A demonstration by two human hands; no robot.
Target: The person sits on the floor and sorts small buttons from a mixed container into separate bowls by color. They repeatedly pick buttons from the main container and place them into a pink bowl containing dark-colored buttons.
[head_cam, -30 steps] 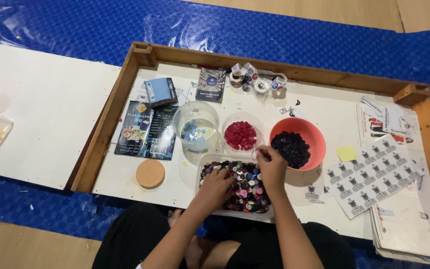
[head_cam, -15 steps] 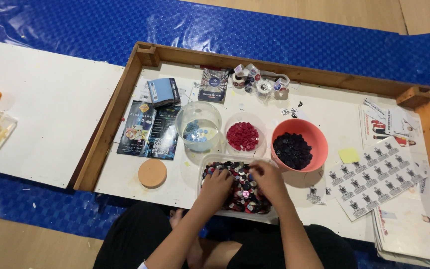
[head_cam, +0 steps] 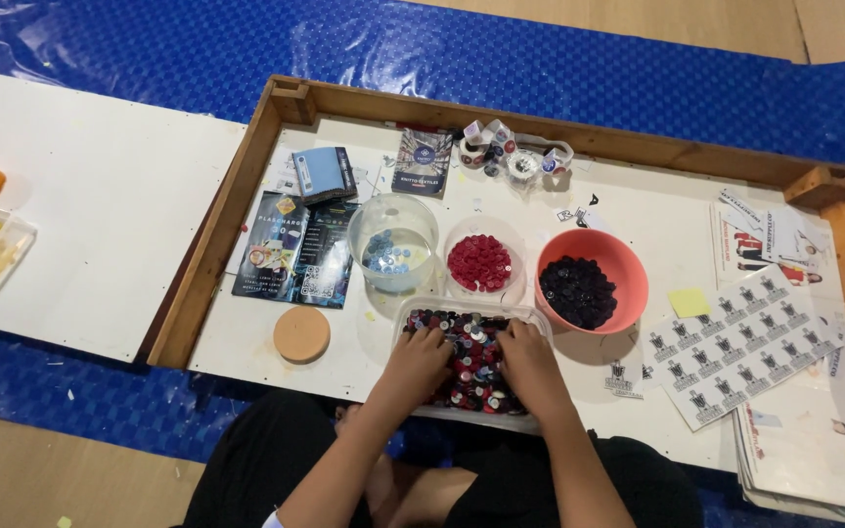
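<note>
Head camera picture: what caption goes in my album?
Both hands dig in a clear tub of mixed buttons.

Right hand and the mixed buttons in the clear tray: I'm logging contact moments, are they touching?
Touching. The head view shows the right hand lying on the mixed buttons inside the clear tray, no gap visible.

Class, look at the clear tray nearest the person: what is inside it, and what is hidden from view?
The clear tray holds mixed buttons, mostly dark, red and pale. The left hand and right hand rest in the pile, covering the buttons beneath them and whatever the fingers grasp.
</note>
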